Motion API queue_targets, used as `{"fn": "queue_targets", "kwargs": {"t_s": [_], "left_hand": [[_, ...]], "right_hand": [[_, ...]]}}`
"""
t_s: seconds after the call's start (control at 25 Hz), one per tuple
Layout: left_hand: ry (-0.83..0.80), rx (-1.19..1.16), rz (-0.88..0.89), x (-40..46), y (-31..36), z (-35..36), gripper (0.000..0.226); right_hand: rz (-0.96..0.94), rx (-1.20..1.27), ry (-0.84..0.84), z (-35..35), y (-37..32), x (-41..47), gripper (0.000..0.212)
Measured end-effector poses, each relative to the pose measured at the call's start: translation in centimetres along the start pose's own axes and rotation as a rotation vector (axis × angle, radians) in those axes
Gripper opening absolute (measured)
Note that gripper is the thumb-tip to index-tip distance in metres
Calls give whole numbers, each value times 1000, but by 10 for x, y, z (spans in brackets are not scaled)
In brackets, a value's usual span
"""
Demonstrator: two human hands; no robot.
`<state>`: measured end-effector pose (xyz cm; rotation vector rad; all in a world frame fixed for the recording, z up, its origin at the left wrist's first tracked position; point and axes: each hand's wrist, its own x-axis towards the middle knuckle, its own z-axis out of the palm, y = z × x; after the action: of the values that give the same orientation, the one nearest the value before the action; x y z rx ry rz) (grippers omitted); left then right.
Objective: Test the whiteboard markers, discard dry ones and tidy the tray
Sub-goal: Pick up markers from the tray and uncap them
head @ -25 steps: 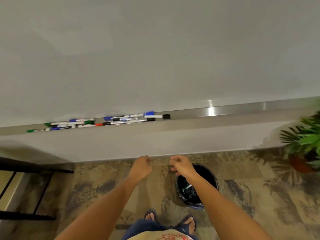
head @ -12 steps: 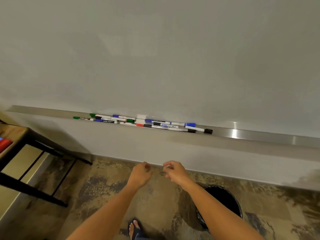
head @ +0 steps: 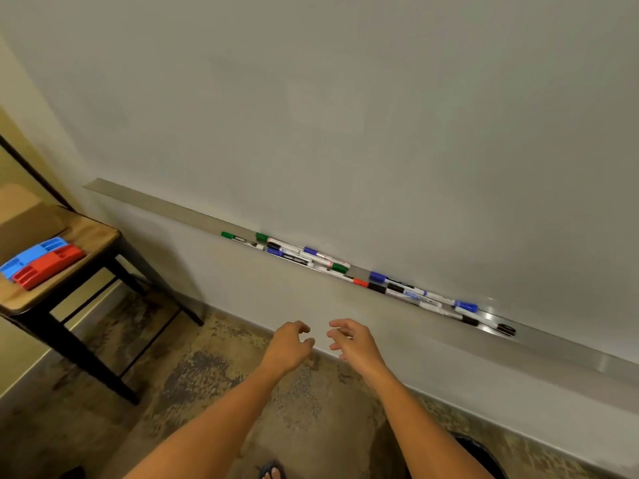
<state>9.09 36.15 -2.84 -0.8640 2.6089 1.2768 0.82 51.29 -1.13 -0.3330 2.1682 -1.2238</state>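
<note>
1. The markers [head: 366, 281] lie in a messy heap on the tray [head: 155, 202], the long metal ledge under the whiteboard [head: 345, 115]. Some cross over each other. There are green, blue, black and red caps.

2. All the markers that can be seen have their caps on. The whiteboard has no test lines on it.

3. The left hand [head: 288, 345] is held out below the tray, well apart from the markers. Its fingers are loosely bent and it holds nothing.

4. The right hand [head: 352, 342] is just beside the left one. Its fingers are spread a little and bent. It holds nothing too.

5. A dark bin [head: 480, 454] sits on the floor at the near right. Only a part of it shows, so what is in it cannot be told.

6. A small counter [head: 79, 236] stands at the left with a blue block [head: 33, 257] and a red block [head: 48, 266] on it, side by side and touching.

7. So the job looks like it is near the start. No marker is in a hand.

8. Still left to do: pick up each marker, pull the cap, draw a line, drop the dry ones in the bin, and lay the good ones in a neat row.
</note>
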Motion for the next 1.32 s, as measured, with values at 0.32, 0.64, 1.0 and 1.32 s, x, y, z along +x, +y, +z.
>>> {"fn": "queue_targets", "kwargs": {"t_s": [0.32,0.64,1.0,1.32], "left_hand": [[102,-133,-14,32,-15,-38,38],[167,-94,-89,84,-21,-82,37],[288,14,-248,128,-32,-133,36],[348,-28,-308,143,-46,-161,37]], "right_hand": [[-97,-28,-20,42,-49,41,23],[-148,-13,-120,59,-82,112,23],[-264,-182,-293,75,-133,192,27],[-427,-472,-376,115,-164,231,46]]}}
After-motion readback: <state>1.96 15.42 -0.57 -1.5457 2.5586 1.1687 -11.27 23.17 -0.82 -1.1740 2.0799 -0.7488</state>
